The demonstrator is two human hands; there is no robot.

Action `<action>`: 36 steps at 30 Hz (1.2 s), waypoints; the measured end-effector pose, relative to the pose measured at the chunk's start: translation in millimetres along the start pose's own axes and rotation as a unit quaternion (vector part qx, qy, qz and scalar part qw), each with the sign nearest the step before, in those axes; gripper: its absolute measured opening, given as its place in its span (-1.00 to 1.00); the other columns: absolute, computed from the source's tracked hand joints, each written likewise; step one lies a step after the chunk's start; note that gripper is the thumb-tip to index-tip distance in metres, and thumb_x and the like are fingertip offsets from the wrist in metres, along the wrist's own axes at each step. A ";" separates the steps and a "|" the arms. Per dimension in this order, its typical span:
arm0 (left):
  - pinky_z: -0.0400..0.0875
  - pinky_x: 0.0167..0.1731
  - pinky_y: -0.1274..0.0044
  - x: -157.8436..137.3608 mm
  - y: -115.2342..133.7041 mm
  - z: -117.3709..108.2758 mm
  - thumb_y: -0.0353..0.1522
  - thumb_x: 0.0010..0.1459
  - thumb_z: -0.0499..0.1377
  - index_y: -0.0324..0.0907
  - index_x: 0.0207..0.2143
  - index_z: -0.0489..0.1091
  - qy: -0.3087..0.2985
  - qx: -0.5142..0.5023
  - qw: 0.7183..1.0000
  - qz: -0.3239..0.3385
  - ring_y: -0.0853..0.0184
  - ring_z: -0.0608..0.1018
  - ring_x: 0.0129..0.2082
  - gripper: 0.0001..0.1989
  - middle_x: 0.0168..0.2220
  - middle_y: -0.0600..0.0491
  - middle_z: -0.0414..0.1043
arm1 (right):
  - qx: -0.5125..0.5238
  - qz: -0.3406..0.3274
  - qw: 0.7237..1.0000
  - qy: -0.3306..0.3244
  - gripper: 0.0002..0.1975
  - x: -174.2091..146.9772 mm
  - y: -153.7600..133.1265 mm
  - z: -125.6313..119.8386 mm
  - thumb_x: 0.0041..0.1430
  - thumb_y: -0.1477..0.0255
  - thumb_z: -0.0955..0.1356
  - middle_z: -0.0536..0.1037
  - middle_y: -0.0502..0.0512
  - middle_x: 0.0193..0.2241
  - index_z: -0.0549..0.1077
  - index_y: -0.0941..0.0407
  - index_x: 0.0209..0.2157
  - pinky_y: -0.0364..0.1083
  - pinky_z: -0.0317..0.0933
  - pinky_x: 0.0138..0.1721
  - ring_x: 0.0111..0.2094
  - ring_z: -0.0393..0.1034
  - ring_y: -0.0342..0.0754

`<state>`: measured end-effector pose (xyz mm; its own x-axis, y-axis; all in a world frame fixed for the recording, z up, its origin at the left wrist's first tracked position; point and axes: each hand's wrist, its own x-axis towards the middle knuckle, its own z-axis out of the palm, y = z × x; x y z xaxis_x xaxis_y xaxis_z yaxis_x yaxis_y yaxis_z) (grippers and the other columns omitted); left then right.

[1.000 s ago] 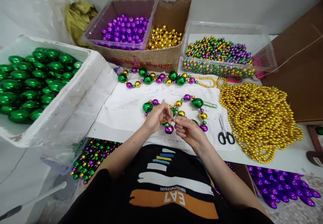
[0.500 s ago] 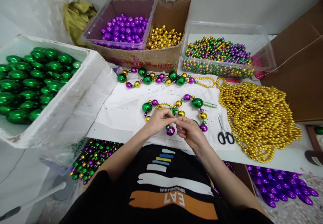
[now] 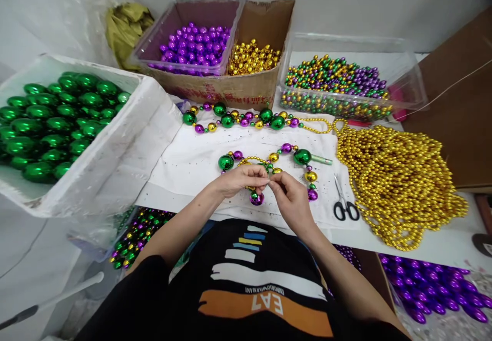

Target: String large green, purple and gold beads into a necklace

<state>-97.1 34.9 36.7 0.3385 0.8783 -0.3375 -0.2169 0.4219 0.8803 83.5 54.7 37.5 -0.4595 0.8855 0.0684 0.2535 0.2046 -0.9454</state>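
Observation:
A bead necklace (image 3: pixel 302 157) of green, purple and gold balls lies curved on the white cloth (image 3: pixel 184 169), partly under my hands. My left hand (image 3: pixel 246 179) is closed in a pinch over its left part, near a short run of small gold beads (image 3: pixel 249 160). Fingertips of my right hand (image 3: pixel 290 197) pinch close against the left ones; what lies between them is too small to make out. A purple ball (image 3: pixel 257 198) shows just below my left hand. Scissors (image 3: pixel 343 203) with black handles rest to the right, beside a light green stick-like object (image 3: pixel 321 160).
Another bead strand (image 3: pixel 244 121) lies farther back. Gold bead chains (image 3: pixel 400 187) are heaped at right. A white foam box (image 3: pixel 154 110) of green balls stands left. Behind are a cardboard box (image 3: pixel 215 89) with purple and gold balls and a clear bin (image 3: pixel 417 82) of mixed beads.
The view has shifted slightly, so most things appear a little farther right. My hands stay together; the right hand has turned, its fingers now more curled beside the left fingertips.

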 end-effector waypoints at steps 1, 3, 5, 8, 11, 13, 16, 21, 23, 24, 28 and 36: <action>0.28 -0.45 0.58 0.4 -1.0 -0.8 -0.21 0.04 0.35 -0.24 -0.43 0.37 -0.002 -0.013 1.000 -0.004 0.47 0.45 -0.52 -0.70 -0.51 0.12 0.40 | 0.004 -0.005 1.000 0.002 -0.87 1.2 0.5 -1.0 0.24 0.43 0.34 0.41 -0.02 -0.50 0.41 0.07 -0.42 -0.10 0.06 -0.38 -0.45 0.22 -0.09; 0.30 -0.44 0.58 1.8 -3.2 -0.8 -0.21 0.02 0.36 -0.25 -0.43 0.38 0.008 -0.027 1.000 -0.007 0.47 0.47 -0.51 -0.69 -0.47 0.07 0.46 | 0.012 -0.006 1.000 0.007 -0.88 3.5 2.3 -4.0 0.21 0.44 0.36 0.43 -0.02 -0.51 0.42 0.06 -0.43 -0.10 0.05 -0.40 -0.47 0.22 -0.10; 0.31 -0.42 0.58 3.4 -5.0 1.3 -0.21 0.00 0.37 -0.26 -0.44 0.38 0.043 -0.027 0.999 0.008 0.48 0.46 -0.50 -0.68 -0.44 0.03 0.51 | 0.008 0.004 1.000 0.008 -0.86 4.5 3.9 -7.6 0.19 0.44 0.38 0.41 -0.03 -0.54 0.43 0.07 -0.46 -0.11 0.01 -0.44 -0.51 0.19 -0.11; 0.29 -0.43 0.60 5.1 -6.4 6.5 -0.22 -0.04 0.39 -0.26 -0.48 0.37 0.107 -0.017 0.993 0.055 0.50 0.44 -0.52 -0.67 -0.49 0.07 0.50 | 0.007 0.022 1.000 0.007 -0.82 2.0 2.7 -9.6 0.20 0.40 0.39 0.39 -0.04 -0.58 0.44 0.07 -0.49 -0.11 -0.02 -0.46 -0.55 0.14 -0.13; 0.31 -0.42 0.59 5.2 -5.7 10.8 -0.26 -0.07 0.40 -0.25 -0.52 0.33 0.141 -0.008 0.985 0.097 0.48 0.47 -0.48 -0.67 -0.53 0.10 0.46 | 0.032 0.010 0.999 0.011 -0.84 -2.6 -1.3 -6.1 0.19 0.40 0.40 0.41 -0.02 -0.55 0.46 0.06 -0.49 -0.11 0.02 -0.44 -0.51 0.20 -0.11; 0.34 -0.41 0.59 4.4 -4.3 11.4 -0.27 -0.06 0.40 -0.24 -0.53 0.32 0.149 0.001 0.982 0.117 0.47 0.48 -0.46 -0.68 -0.49 0.09 0.48 | 0.047 0.005 0.999 -0.003 -0.84 -3.3 -2.1 -3.2 0.19 0.42 0.40 0.42 -0.01 -0.55 0.47 0.06 -0.49 -0.10 0.04 -0.43 -0.48 0.23 -0.09; 0.34 -0.45 0.60 3.0 -2.1 8.5 -0.26 -0.05 0.39 -0.25 -0.50 0.32 0.157 0.012 0.979 0.133 0.51 0.45 -0.51 -0.68 -0.40 0.05 0.52 | 0.074 0.025 0.997 0.000 -0.85 2.4 2.8 -0.9 0.20 0.39 0.38 0.45 0.01 -0.50 0.52 0.06 -0.45 -0.10 0.09 -0.39 -0.45 0.26 -0.08; 0.34 -0.45 0.60 1.2 0.8 3.0 -0.22 -0.02 0.38 -0.24 -0.49 0.31 0.145 0.039 0.977 0.154 0.52 0.43 -0.51 -0.65 -0.41 0.06 0.49 | 0.196 0.098 0.976 -0.019 -0.91 19.6 15.9 6.8 0.01 0.36 0.47 0.46 0.00 -0.46 0.60 0.06 -0.40 -0.14 0.01 -0.50 -0.52 0.13 -0.16; 0.35 -0.44 0.60 0.2 2.8 2.3 -0.22 0.00 0.37 -0.24 -0.48 0.30 0.145 0.053 0.974 0.163 0.50 0.44 -0.49 -0.66 -0.41 0.06 0.49 | 0.267 0.148 0.952 -0.034 -0.88 24.1 17.2 13.0 -0.05 0.34 0.49 0.42 -0.03 -0.54 0.57 0.08 -0.44 -0.16 -0.09 -0.56 -0.58 0.04 -0.20; 0.35 -0.44 0.60 -0.5 4.2 2.1 -0.22 0.00 0.36 -0.23 -0.48 0.30 0.146 0.064 0.973 0.166 0.49 0.44 -0.47 -0.66 -0.40 0.06 0.49 | 0.294 0.169 0.940 -0.036 -0.87 25.4 16.9 16.0 -0.07 0.34 0.50 0.39 -0.05 -0.58 0.55 0.09 -0.47 -0.17 -0.15 -0.58 -0.60 -0.01 -0.22; 0.37 -0.37 0.56 -4.0 9.8 1.3 -0.27 0.06 0.31 -0.22 -0.47 0.30 0.159 0.145 0.958 0.190 0.44 0.47 -0.40 -0.73 -0.40 0.04 0.48 | 0.322 0.185 0.928 -0.021 -0.87 25.6 14.4 23.0 -0.09 0.37 0.50 0.32 -0.09 -0.63 0.52 0.09 -0.50 -0.17 -0.21 -0.60 -0.62 -0.06 -0.24; 0.37 -0.26 0.49 -1.6 0.4 0.0 -0.47 0.13 0.14 -0.17 -0.49 0.27 0.233 0.372 0.854 0.281 0.35 0.52 -0.31 -0.85 -0.36 0.04 0.49 | 0.182 0.011 0.982 0.042 -0.91 18.6 3.3 20.1 0.09 0.44 0.44 0.41 0.00 -0.45 0.53 0.03 -0.49 -0.07 0.12 -0.33 -0.37 0.26 -0.08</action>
<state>-97.7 33.7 37.6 -0.0654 0.9624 0.2638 0.4747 -0.2025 0.8565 58.7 63.5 29.2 -0.3824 0.9222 0.0579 -0.0656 0.0354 -0.9972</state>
